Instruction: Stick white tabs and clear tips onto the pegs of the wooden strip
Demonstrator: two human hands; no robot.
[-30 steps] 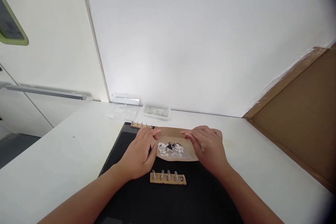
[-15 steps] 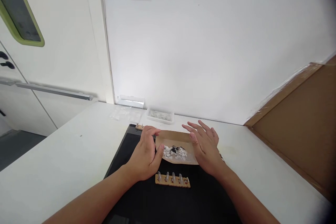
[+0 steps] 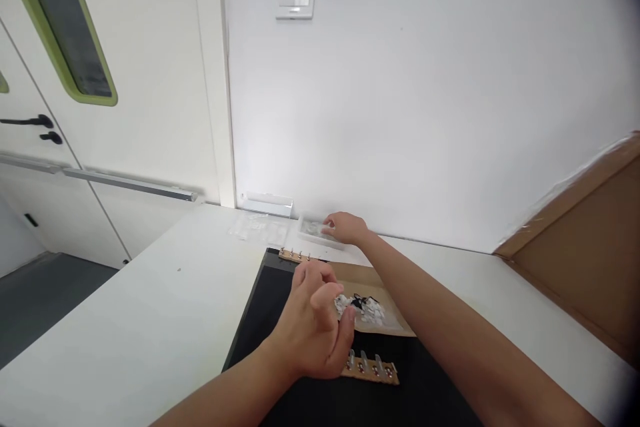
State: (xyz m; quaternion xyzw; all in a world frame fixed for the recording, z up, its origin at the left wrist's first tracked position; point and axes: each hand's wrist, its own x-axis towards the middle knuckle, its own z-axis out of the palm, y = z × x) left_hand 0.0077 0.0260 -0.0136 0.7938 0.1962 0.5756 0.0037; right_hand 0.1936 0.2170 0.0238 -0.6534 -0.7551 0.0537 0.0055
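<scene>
Reach into white tray (image 3: 306, 235) beneath right hand (image 3: 345, 228), grip's closure untellable; left hand (image 3: 315, 327) hangs nearer, grip curled together; picking demands a fine pinch.

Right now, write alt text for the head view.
The right hand reaches into a small clear tray by the wall, while the left hand hovers over a brown sheet with white bits on a black mat.

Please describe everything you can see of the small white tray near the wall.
The small white tray is shallow and rectangular, plastic by its look, and lies flat on the white table close to the wall. It holds pale small pieces, too blurred to identify. The right hand rests on its right end, covering that part.
</scene>
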